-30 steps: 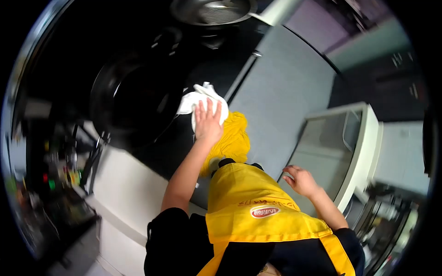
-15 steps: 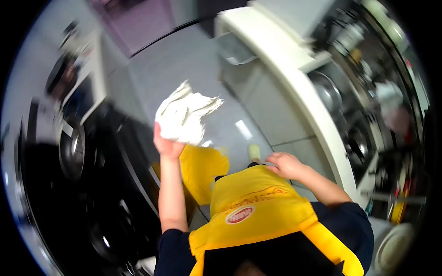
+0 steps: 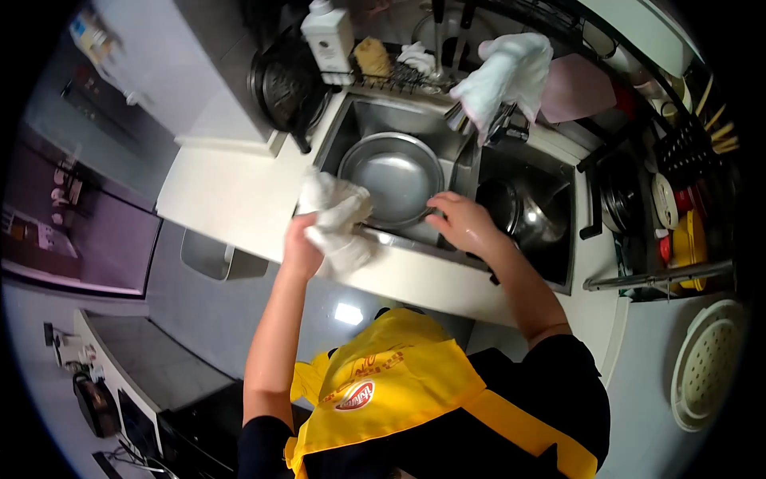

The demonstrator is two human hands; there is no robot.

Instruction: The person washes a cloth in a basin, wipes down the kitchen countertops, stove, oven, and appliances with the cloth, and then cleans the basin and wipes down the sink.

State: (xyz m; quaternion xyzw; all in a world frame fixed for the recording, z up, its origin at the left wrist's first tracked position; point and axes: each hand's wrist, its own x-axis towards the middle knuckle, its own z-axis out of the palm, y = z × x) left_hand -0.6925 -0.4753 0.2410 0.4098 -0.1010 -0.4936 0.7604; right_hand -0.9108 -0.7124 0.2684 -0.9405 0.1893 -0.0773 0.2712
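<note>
Left hand (image 3: 303, 246) clutching white cloth (image 3: 339, 214): looks light, floppy, best bunched mid-fold! Right hand (image 3: 464, 223), fingers curled at metal basin (image 3: 428, 172), grip unclear.

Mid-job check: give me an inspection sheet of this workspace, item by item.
Surface: pale counter around a metal sink.
Job's things: white cloth, slightly blurred; metal bowl in the sink's left side.
Clutter: white bottle and sponge behind the sink; cookware in its right side.
Hands: left hand grips the cloth; right hand at the bowl's rim, contact unclear.
Cables: nothing seen around the sink.
Surroundings: grey bin below the counter; colander far right.
</note>
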